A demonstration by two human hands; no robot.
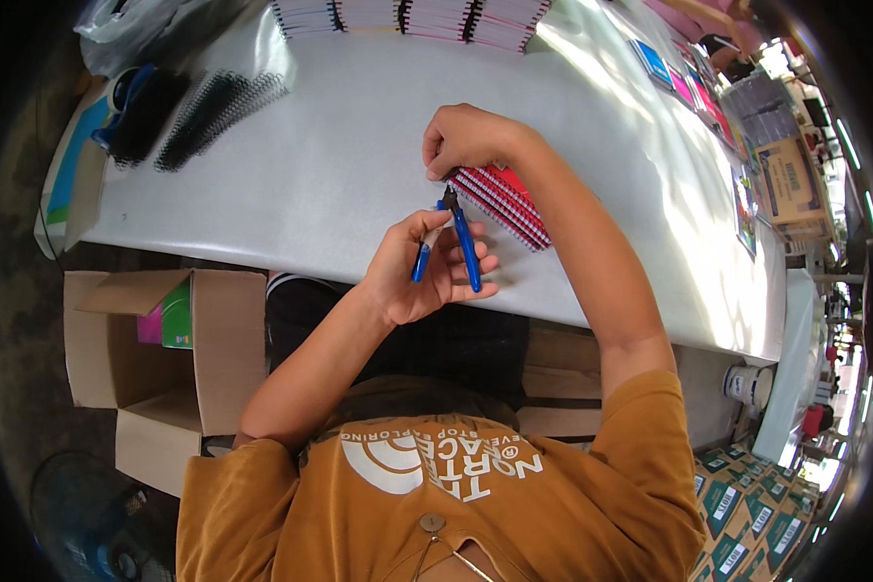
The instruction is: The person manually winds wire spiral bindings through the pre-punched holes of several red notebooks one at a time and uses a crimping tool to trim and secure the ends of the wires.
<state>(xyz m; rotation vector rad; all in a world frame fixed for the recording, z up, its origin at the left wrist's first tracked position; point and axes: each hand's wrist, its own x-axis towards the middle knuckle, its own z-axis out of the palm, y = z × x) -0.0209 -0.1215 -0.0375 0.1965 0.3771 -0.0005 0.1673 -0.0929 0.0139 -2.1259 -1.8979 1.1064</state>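
My left hand [419, 260] holds a pair of wire cutters [472, 254] with blue handles. The handles stand apart, one against the thumb side and the other across the fingers. Their dark jaws point away from me, right at the left end of a stack of spiral-bound notebooks [502, 209]. Red covers and several rows of pale coils show on that stack. My right hand [468, 136] reaches over from the right, fingers curled and closed at the stack's far left corner. Whatever its fingertips pinch is hidden. My right forearm covers part of the notebooks.
Black binding coils [218, 112] lie at the table's left, beside clear plastic [145, 34]. More bound books [412, 19] stand along the far edge. An open cardboard box [228, 349] is below the table's left edge. Flat colourful books [669, 78] lie at the far right.
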